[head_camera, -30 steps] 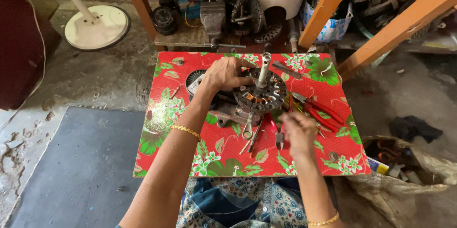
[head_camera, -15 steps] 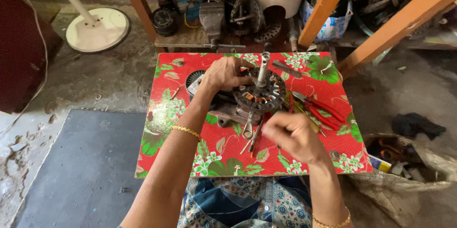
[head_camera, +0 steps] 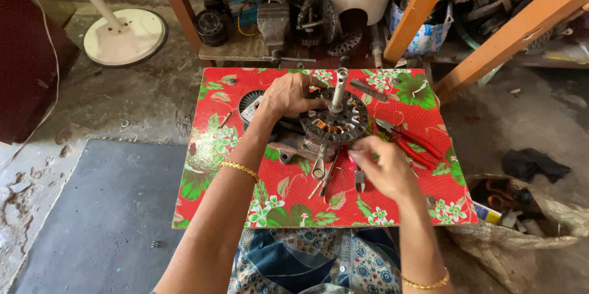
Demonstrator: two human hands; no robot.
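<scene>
Our left hand [head_camera: 288,94] grips the round grey wound-copper motor stator [head_camera: 334,123] at nine o'clock, shaft upright, while our right hand [head_camera: 383,168], loosely curled and empty, hovers at five o'clock.

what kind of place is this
Probably a small repair workshop for fans or motors, worked at floor level. A stripped motor stator sits on a low floral-covered table, red-handled pliers lie beside it, and motor parts crowd the shelf behind.

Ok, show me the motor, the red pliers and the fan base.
motor [head_camera: 336,123]: head view, on its round top with the copper windings.
red pliers [head_camera: 412,143]: head view, on a red handle.
fan base [head_camera: 126,37]: head view, on the white round disc.
</scene>
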